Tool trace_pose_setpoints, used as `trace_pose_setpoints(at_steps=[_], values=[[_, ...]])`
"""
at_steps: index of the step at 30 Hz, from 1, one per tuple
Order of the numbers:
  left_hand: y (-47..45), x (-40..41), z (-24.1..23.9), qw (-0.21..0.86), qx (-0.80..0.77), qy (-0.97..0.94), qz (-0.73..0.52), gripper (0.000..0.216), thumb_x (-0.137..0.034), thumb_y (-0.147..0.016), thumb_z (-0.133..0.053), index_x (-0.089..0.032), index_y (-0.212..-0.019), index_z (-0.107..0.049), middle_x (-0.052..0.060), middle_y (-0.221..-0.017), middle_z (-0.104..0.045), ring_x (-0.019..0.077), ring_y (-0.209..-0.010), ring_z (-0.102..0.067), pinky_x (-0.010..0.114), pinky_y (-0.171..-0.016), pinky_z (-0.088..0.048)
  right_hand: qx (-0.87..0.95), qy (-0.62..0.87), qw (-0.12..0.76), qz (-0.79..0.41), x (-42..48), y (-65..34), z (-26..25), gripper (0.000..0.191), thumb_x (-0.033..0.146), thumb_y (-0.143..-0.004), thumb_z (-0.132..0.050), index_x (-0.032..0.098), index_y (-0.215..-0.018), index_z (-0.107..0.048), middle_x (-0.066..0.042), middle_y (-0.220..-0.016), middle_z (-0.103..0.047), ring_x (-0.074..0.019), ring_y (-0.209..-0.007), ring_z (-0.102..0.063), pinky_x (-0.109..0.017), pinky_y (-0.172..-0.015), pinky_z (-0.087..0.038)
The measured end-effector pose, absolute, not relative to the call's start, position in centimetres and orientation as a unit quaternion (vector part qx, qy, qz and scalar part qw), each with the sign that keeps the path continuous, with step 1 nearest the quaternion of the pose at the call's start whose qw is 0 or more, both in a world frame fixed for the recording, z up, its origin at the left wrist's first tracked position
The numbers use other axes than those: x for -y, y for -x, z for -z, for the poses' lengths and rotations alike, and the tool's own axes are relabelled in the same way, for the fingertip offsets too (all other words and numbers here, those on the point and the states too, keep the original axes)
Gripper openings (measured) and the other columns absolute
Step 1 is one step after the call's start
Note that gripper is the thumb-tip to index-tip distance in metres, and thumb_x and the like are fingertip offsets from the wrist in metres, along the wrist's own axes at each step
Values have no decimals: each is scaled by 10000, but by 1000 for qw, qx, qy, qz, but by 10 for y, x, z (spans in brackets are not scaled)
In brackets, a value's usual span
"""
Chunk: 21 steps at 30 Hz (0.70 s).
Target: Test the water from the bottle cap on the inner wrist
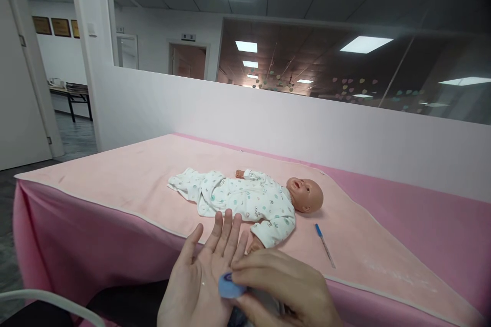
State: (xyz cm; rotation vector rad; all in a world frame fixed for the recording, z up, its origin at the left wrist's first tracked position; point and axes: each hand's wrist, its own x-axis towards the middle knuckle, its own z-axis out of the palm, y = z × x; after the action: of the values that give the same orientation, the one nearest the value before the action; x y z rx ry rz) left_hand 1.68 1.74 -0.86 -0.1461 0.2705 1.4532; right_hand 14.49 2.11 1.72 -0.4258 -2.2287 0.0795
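My left hand (pixel 209 271) is held palm up in front of the table edge, fingers spread and thumb out to the left. A tiny white spot shows on its palm. Just over that palm, my right hand (pixel 287 286) pinches a small blue cap-like piece (pixel 231 286) with a dark ring on its top. Whatever else the right hand holds below is mostly hidden by its fingers. Beyond both hands, a baby doll (pixel 245 196) in white patterned clothes lies on its back, head to the right.
A pen with a blue cap (pixel 324 245) lies right of the doll on the pink sheet (pixel 126 173) covering the table. A low white wall (pixel 268 117) with glass above stands behind. A pale curved tube (pixel 53 300) crosses the lower left corner.
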Motion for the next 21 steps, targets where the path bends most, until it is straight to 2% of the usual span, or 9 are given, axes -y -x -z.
trace_pose_setpoints(at_steps=[10, 18, 21], values=[[-17, -16, 5, 735, -126, 79, -662, 354, -262, -861, -281, -128, -1138, -456, 130, -1072, -564, 198, -1060, -516, 403, -928, -411, 837, 272, 438, -184, -21, -142, -8, 192, 112, -656, -618, 217, -813, -653, 6, -780, -671, -113, -719, -626, -183, -683, -529], [-16, -16, 8, 743, -117, 83, -654, 341, -256, -855, -299, -126, -1113, -479, 131, -1055, -571, 211, -1060, -515, 441, -929, -406, 816, 263, 467, -217, -20, -142, 0, 188, 105, -622, -650, 211, -778, -656, 8, -763, -672, -108, -697, -629, -158, -664, -534], [-17, -16, 8, 737, -125, 86, -659, 332, -244, -851, -308, -123, -1109, -478, 130, -1040, -575, 209, -1050, -523, 445, -925, -409, 794, 272, 502, -210, -20, -146, -2, 177, 113, -615, -667, 202, -768, -657, -2, -745, -672, -116, -692, -632, -159, -655, -540]])
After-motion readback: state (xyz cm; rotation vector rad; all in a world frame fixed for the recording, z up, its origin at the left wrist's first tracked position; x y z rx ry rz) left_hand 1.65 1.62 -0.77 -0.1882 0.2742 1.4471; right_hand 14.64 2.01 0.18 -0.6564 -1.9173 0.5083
